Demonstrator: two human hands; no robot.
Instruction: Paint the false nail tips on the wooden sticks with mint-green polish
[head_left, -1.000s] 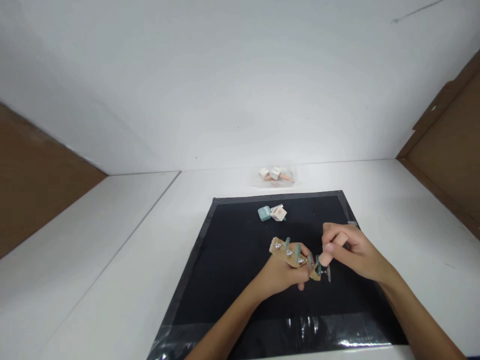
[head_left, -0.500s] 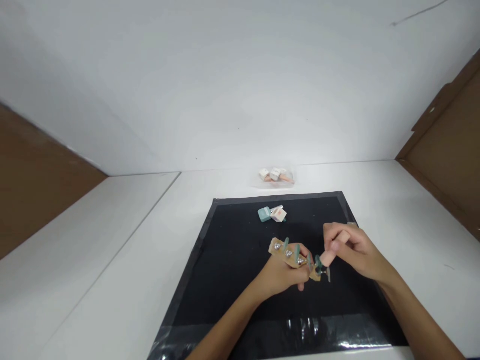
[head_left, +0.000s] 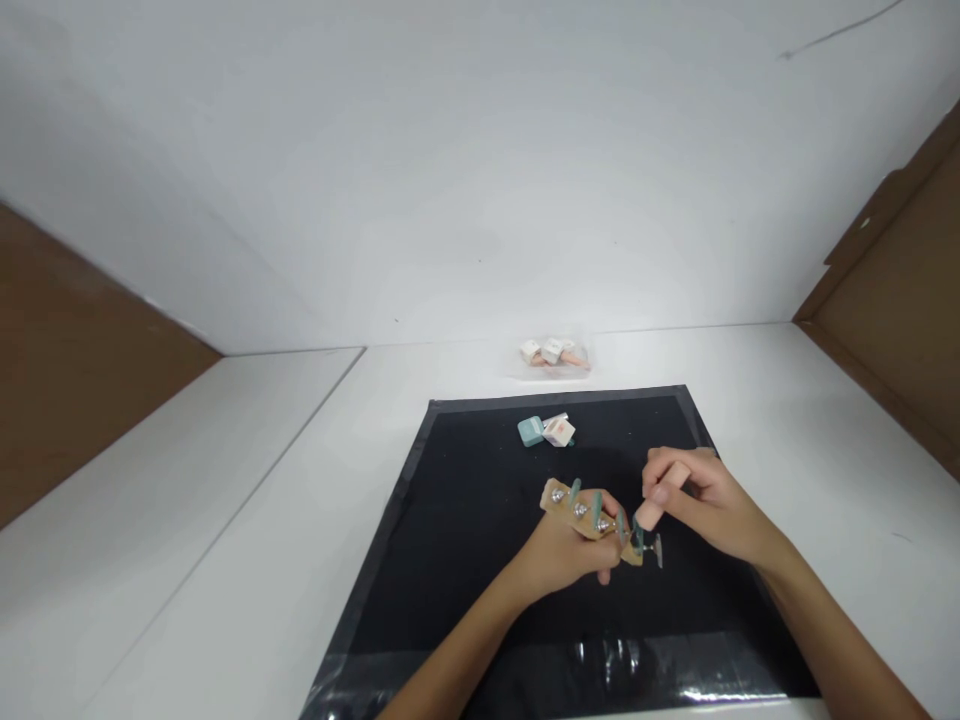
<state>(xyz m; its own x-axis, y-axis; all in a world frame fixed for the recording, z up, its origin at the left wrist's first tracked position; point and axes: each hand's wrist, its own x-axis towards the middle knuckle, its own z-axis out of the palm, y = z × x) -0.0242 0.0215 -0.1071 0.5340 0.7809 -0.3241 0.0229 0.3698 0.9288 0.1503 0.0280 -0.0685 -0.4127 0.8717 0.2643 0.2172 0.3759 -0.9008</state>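
My left hand (head_left: 574,555) is wrapped around a tan nail display stand (head_left: 589,517) with a row of silver holders. Several green false nails (head_left: 597,508) stick up from these holders. My right hand (head_left: 705,500) pinches a nail polish brush by its thick pink cap (head_left: 664,497). The lower end of the cap is right by a green nail near the stand's right end; the bristles are too small to make out. Farther back on the mat lie a teal bottle (head_left: 530,431) and a white box-shaped bottle (head_left: 559,432).
Beneath my hands is a black mat (head_left: 450,540) with clear tape along its front edge. Behind it, a clear tray (head_left: 552,372) holds several white and pink pieces. A white wall rises at the back, with brown panels (head_left: 900,300) at both sides.
My right hand and the pink cap have shifted slightly left and down along the green nail. My left hand keeps the stand in nearly the same place.
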